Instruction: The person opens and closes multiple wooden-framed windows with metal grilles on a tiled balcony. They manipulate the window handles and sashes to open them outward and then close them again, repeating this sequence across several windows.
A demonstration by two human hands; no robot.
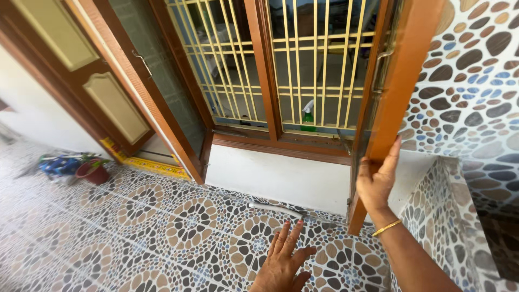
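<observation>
My right hand (377, 181) grips the lower edge of an open wooden window shutter (397, 92), fingers wrapped around its frame; a gold bangle sits on the wrist. My left hand (282, 262) is open, fingers spread, hovering just over the patterned floor tiles (162, 227) below the window. The window (286, 65) has a yellow metal grille in a brown wooden frame. A green spray bottle (307, 116) stands on the sill behind the grille.
A second wooden shutter (157, 92) hangs open at the left. A thin grey rod (275, 208) lies on the floor by the white wall. A maroon bowl (93, 172) and blue cloth sit far left. A pebble-pattern tiled wall (470, 81) stands at right.
</observation>
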